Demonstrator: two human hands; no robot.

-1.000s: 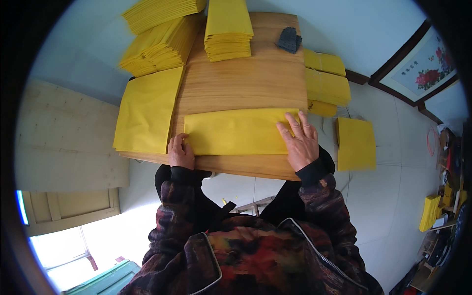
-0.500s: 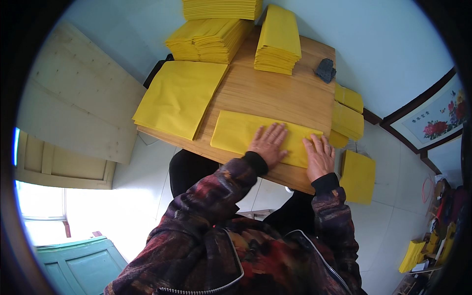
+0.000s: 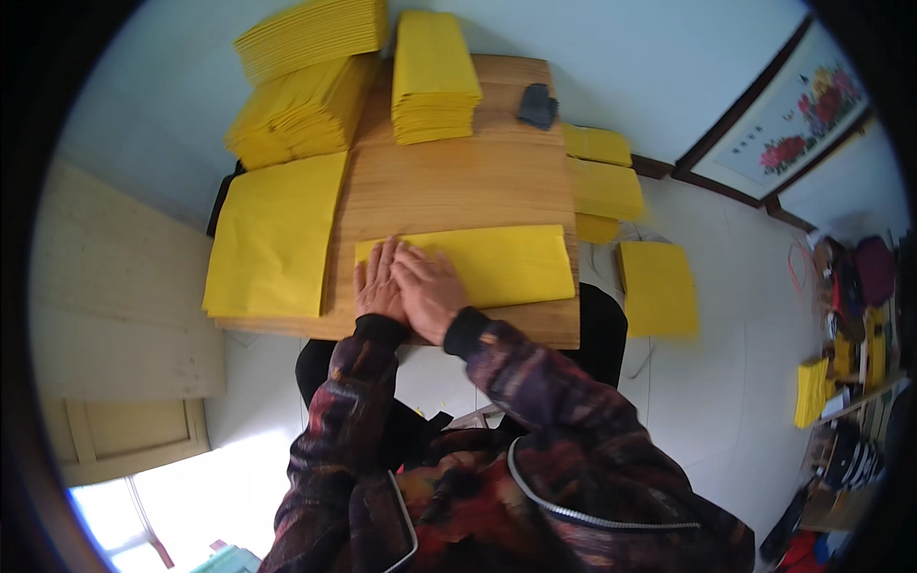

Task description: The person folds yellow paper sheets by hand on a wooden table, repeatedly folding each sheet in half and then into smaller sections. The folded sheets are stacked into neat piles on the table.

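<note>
A long folded yellow sheet (image 3: 516, 263) lies flat along the near edge of the wooden table (image 3: 458, 186). At its left end, my left hand (image 3: 380, 288) rests flat with its fingers stretched out. My right hand (image 3: 435, 294) lies just beside it and presses on the sheet, palm down, its fingertips close against the left hand's fingers. Neither hand grips anything. Left of my hands lies a wider stack of flat yellow sheets (image 3: 275, 239), its near edge close to the table's front.
Tall piles of folded yellow sheets (image 3: 435, 72) and a larger bundle (image 3: 301, 110) stand at the back. A dark grey lump (image 3: 538, 105) sits at the far right corner. More yellow stacks (image 3: 607, 188) stand beyond the table's right side; another yellow bundle (image 3: 659, 286) is nearby.
Both hands have moved left along the folded sheet, from its middle and right end to its left end, and are now side by side. The view has turned too.
</note>
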